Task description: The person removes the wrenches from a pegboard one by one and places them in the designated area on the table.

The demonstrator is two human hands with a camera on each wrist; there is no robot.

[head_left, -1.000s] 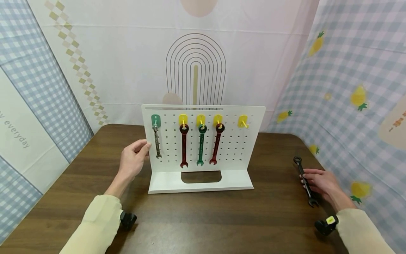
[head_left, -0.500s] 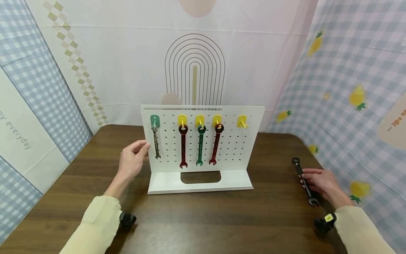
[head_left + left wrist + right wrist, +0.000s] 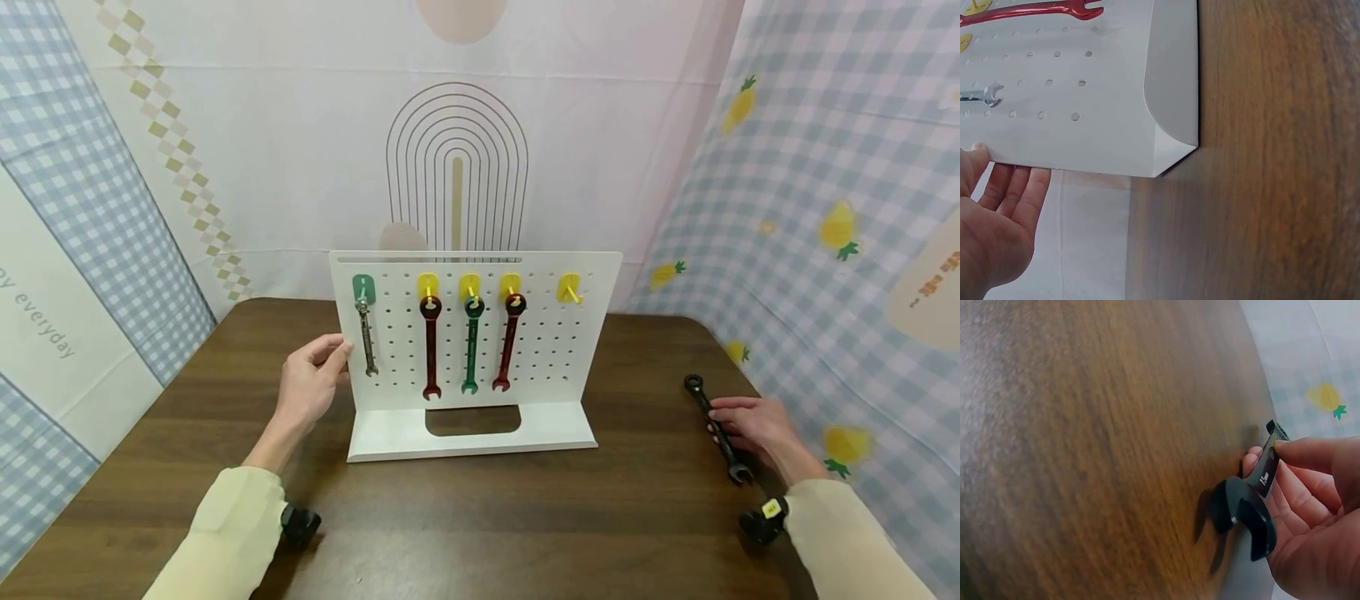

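Observation:
My left hand pinches the left edge of a white pegboard stand, thumb in front and fingers behind. On the board's green hook hangs a small silver wrench. Yellow hooks carry a dark red wrench, a green wrench and a second red wrench; the rightmost yellow hook bears nothing. Over at the right, my right hand grips a black combination wrench by its shaft, its open end toward me and ring end pointing away.
The brown wooden table spreads in front of the stand. A white printed cloth hangs behind it, and a blue checked cloth hangs close along the table's right side.
The black wrench in my right hand has shifted slightly left in the head view, its ring end a little lower. My left hand keeps its hold on the board's edge.

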